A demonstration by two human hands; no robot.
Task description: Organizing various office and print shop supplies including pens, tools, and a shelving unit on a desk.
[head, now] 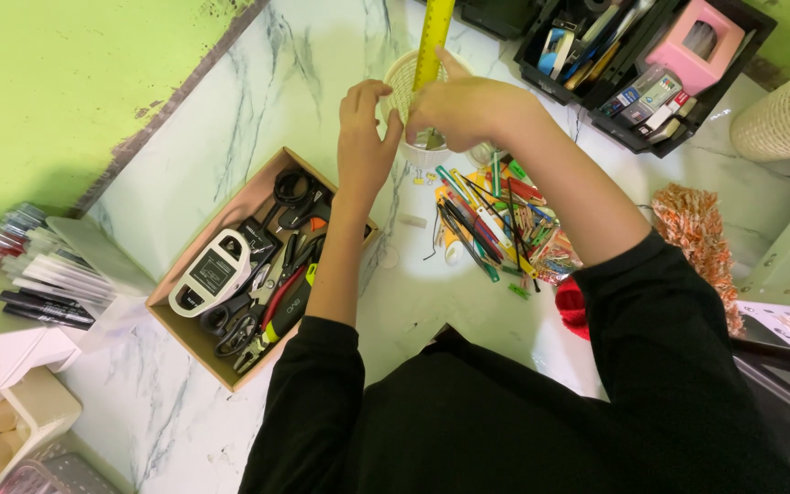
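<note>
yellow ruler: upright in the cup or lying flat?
Upright. The ruler stands on end in the white cup, right hand gripping its lower part.

free: bare marble [258, 82] | blocked: tool box [176, 316], pen pile [496, 224]

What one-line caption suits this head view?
Both hands, left hand and right hand, set a yellow ruler into a white cup.

Yellow ruler [432, 41] cut off at top edge, white cup [401, 78] mostly hidden behind hands, contents can't tell.
</note>
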